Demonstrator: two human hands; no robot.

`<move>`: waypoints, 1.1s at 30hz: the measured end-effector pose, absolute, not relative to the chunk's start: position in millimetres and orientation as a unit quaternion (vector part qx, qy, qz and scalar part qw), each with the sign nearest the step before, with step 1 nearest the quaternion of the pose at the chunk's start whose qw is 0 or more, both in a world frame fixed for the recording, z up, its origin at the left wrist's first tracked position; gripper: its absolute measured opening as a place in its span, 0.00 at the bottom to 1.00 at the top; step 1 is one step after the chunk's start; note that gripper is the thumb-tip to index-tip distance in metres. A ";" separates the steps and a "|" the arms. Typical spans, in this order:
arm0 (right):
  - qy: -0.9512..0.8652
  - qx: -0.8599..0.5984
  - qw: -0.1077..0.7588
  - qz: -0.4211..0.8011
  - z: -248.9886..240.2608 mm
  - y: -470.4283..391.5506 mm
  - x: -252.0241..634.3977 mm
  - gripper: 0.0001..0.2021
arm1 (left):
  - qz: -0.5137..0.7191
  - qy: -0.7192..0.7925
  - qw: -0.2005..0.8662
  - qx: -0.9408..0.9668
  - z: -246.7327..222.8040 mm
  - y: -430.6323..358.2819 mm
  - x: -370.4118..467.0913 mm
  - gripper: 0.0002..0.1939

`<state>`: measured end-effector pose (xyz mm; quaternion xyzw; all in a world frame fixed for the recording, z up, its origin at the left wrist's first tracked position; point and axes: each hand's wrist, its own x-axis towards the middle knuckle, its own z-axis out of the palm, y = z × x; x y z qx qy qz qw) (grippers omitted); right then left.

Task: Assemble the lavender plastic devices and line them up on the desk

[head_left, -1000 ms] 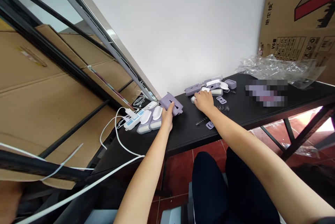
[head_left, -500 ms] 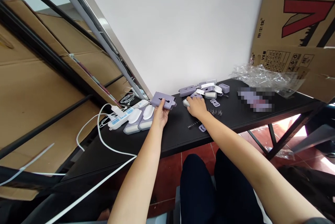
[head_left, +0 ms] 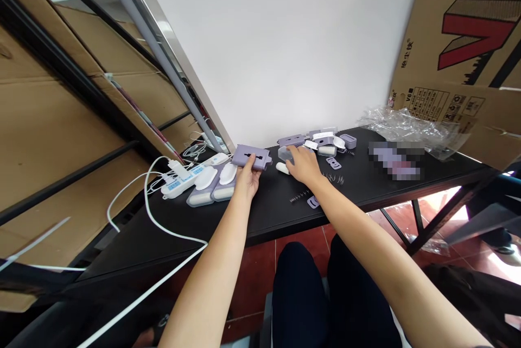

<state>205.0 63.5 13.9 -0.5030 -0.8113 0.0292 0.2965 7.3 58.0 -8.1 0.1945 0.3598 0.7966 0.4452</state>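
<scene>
My left hand (head_left: 249,178) holds a flat purple plastic casing (head_left: 250,156) with a dark slot in its face, thumb on top and fingers beneath. At the middle of the table, my right hand (head_left: 304,166) is closed at the edge of a translucent plastic cover (head_left: 284,153); the palm hides part of it. Just below those fingertips lies a white roller (head_left: 282,168). Near my right wrist are small metal springs (head_left: 334,178), a longer row of springs (head_left: 300,196) and a purple oval plate (head_left: 313,202). Another such plate (head_left: 334,163) lies farther right.
Purple casings (head_left: 291,140), white bristle parts (head_left: 323,135) and a purple frame (head_left: 348,141) lie along the wall. Two assembled purple units (head_left: 202,196) sit left, beside a power strip (head_left: 183,182) with white cables. Clear plastic wrap (head_left: 407,122) and a cardboard box (head_left: 456,65) stand right.
My right hand has lifted and shifted slightly; the translucent cover and the white roller now show beside its fingers. My left hand still holds the purple casing. The view has tilted a little.
</scene>
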 end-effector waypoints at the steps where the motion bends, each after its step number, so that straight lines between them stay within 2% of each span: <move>1: -0.797 -0.520 0.308 0.019 14.2 63.6 205.5 0.23 | 0.798 0.361 0.443 0.191 -7.7 57.7 7.7 0.19; 6: -0.784 -0.526 0.327 -0.040 10.4 62.2 203.5 0.18 | 0.800 0.366 0.435 0.193 -6.7 56.9 8.2 0.18; 8: -0.819 -0.484 0.304 -0.054 7.2 60.0 199.2 0.17 | 0.800 0.368 0.431 0.197 -6.7 56.2 8.5 0.18; 12: -0.873 -0.421 0.236 -0.072 1.7 54.8 189.8 0.22 | 0.800 0.366 0.426 0.212 -6.4 54.5 10.0 0.20; 15: -0.892 -0.394 0.207 -0.076 0.5 53.4 188.2 0.21 | 0.799 0.361 0.427 0.223 -6.3 53.9 10.5 0.20; 18: -0.879 -0.409 0.233 -0.076 2.5 55.2 191.7 0.15 | 0.797 0.362 0.424 0.233 -7.0 54.7 10.3 0.22; 22: -0.816 -0.471 0.334 -0.033 8.9 61.9 198.2 0.14 | 0.783 0.399 0.400 0.260 -8.9 55.3 11.4 0.24; 24: -0.781 -0.488 0.389 0.011 12.1 65.6 199.9 0.13 | 0.778 0.433 0.335 0.307 -9.6 53.9 13.2 0.25; 26: -0.752 -0.488 0.436 0.075 14.4 68.5 200.1 0.12 | 0.759 0.475 0.226 0.382 -9.7 51.0 15.2 0.24; 30: -0.710 -0.451 0.501 0.203 16.0 71.6 199.2 0.14 | 0.638 0.574 -0.009 0.514 -8.1 43.1 18.9 0.23; 33: -0.674 -0.420 0.543 0.273 16.1 73.1 199.7 0.16 | 0.557 0.603 -0.101 0.562 -7.4 38.8 20.7 0.25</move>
